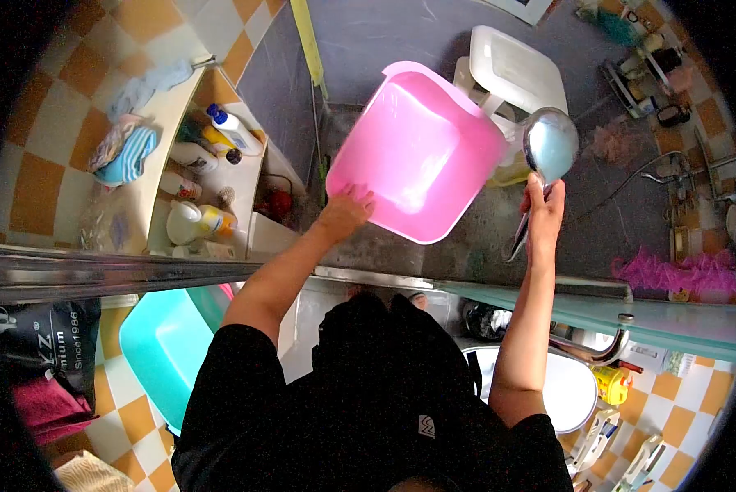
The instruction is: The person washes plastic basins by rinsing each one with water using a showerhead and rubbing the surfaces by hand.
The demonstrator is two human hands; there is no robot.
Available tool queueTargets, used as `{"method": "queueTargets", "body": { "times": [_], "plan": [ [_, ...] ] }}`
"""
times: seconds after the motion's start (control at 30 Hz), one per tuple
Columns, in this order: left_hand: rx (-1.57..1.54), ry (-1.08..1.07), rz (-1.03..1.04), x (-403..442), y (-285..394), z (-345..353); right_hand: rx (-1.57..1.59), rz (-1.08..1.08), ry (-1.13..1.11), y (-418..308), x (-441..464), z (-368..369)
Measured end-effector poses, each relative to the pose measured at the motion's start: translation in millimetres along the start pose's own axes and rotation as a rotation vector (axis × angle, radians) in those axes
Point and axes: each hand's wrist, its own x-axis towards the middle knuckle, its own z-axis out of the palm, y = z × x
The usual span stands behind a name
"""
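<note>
A pink plastic basin point(409, 139) is tipped up on the shower floor, its inside facing me. My left hand point(347, 213) grips its near left rim, fingers over the inner edge and the thumb side hidden. To the right, my right hand point(546, 211) is wrapped around the handle of a chrome shower head point(551, 143), with its broad round head upward. A piece of the hose point(519, 238) hangs below that hand. No water spray is visible. Behind the basin stands a white lidded plastic stool or bin point(517, 70); I cannot tell which.
Bottles point(235, 131) crowd the shelves at left, with cloths point(130, 156) on the top ledge. A glass panel point(663, 324) and metal rail edge the shower. A turquoise basin point(159, 353) lies at lower left. Wall taps point(679, 172) are at right.
</note>
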Motion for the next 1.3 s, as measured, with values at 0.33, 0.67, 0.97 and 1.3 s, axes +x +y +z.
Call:
{"method": "queueTargets", "body": {
  "times": [0.33, 0.67, 0.97, 1.3],
  "plan": [
    [-0.219, -0.389, -0.054, -5.6, 10.3, -2.3, -0.023, 0.04, -0.142, 10.8, 0.1, 13.5],
    [-0.95, -0.041, -0.885, 9.6, 1.7, 7.2, 0.038, 0.028, -0.089, 0.7, -24.8, 19.1],
    [-2.318, 0.708, -1.279, -7.9, -40.6, -16.4, 0.163, 0.034, -0.109, 18.9, -39.0, 20.5],
    [-2.444, 1.054, -0.873, -18.1, -26.0, -46.5, 0.149, 0.01, 0.03, 21.4, -46.4, 27.1]
  ]
}}
